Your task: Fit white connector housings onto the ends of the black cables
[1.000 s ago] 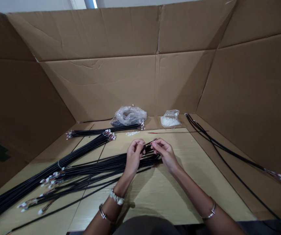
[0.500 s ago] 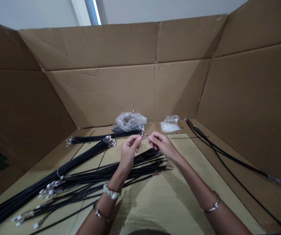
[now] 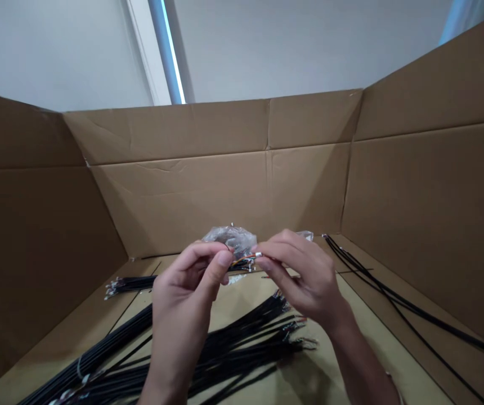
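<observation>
Left hand (image 3: pixel 191 292) pinching thin coloured wires (image 3: pixel 243 260), right hand (image 3: pixel 299 275) nearly closed on small white connector (image 3: pixel 259 255) at their end, both above black cables (image 3: pixel 242 343) on pale tabletop (image 3: pixel 347 332)

Two hands (image 3: pixel 185 301) (image 3: pixel 303 275), apparently two plastic bags (image 3: pixel 237 239) (image 3: pixel 307 235)

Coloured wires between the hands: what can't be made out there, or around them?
All in the head view:
- Coloured wires: left ends hidden by the left hand.
- White connector: too small to show how the wires sit.
- Clear bag at right: mostly behind the right hand.
- Tied black bundle: near end cut off by the bottom edge.
</observation>
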Available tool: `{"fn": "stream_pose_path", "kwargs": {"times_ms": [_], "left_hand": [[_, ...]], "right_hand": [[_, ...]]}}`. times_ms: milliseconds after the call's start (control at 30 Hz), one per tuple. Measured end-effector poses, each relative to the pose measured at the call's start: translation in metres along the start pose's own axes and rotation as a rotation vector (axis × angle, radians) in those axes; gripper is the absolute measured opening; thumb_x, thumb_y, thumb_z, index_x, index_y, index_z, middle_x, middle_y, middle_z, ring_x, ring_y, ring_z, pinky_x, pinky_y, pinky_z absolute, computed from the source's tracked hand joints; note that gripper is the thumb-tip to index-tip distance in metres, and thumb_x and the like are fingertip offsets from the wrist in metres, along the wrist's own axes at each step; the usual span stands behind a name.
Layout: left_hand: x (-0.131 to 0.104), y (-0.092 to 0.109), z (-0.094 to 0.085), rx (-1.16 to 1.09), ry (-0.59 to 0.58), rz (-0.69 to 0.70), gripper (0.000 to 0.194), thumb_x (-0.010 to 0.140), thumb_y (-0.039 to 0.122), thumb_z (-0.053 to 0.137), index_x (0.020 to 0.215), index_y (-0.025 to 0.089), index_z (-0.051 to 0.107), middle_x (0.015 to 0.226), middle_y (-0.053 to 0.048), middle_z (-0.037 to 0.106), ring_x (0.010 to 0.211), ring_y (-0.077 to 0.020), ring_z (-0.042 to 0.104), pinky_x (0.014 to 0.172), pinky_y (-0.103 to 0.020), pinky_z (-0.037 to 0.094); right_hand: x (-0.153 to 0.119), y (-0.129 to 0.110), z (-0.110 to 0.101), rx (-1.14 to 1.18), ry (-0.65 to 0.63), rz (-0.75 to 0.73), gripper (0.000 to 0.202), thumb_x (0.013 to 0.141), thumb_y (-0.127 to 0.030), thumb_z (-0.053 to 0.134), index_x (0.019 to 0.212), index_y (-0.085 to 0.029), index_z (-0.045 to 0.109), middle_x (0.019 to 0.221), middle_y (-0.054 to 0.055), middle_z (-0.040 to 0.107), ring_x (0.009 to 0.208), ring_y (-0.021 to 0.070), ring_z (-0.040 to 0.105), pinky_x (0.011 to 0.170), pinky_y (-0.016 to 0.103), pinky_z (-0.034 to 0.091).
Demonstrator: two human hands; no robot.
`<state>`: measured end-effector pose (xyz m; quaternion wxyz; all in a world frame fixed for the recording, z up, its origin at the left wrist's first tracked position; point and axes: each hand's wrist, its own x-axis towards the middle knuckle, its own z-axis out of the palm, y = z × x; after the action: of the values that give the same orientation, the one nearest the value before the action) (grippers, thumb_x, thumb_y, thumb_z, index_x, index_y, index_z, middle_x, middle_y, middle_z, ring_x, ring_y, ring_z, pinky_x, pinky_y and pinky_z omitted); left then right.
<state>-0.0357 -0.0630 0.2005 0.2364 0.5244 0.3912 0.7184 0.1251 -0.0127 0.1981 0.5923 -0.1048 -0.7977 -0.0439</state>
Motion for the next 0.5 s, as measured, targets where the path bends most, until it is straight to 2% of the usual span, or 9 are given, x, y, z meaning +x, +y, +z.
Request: {"fn": "stream_pose_path", "kwargs": {"times_ms": [133, 333, 500], "left_hand": [[-0.011, 0.012, 0.005, 0.101, 0.051, 0.113, 0.007, 0.081, 0.029, 0.074, 0.076, 0.025, 0.072, 0.072, 0.004, 0.064, 0.06, -0.0065, 0.056, 0.054, -0.012, 0.047], [-0.018, 0.021, 0.004, 0.123, 0.008, 0.093, 0.007, 0.082, 0.03, 0.072, 0.076, 0.026, 0.072, 0.065, 0.004, 0.063, 0.055, -0.0069, 0.054, 0.046, -0.011, 0.044], [-0.018, 0.023, 0.0, 0.136, -0.05, 0.11, 0.005, 0.083, 0.029, 0.07, 0.079, 0.029, 0.073, 0.072, 0.003, 0.066, 0.059, -0.0071, 0.057, 0.05, -0.01, 0.046]], "right_hand": [[0.005, -0.02, -0.009, 0.122, -0.035, 0.254, 0.006, 0.096, -0.023, 0.058, 0.092, -0.021, 0.062, 0.075, -0.003, 0.06, 0.066, 0.0095, 0.054, 0.06, 0.021, 0.044], [0.006, -0.031, -0.02, 0.156, -0.048, 0.29, 0.007, 0.093, -0.018, 0.062, 0.089, -0.024, 0.063, 0.08, -0.004, 0.067, 0.072, 0.009, 0.059, 0.065, 0.02, 0.045], [0.007, -0.041, -0.022, 0.253, -0.064, 0.499, 0.013, 0.094, -0.025, 0.061, 0.081, -0.024, 0.063, 0.069, -0.005, 0.057, 0.064, 0.0086, 0.052, 0.057, 0.02, 0.041]]}}
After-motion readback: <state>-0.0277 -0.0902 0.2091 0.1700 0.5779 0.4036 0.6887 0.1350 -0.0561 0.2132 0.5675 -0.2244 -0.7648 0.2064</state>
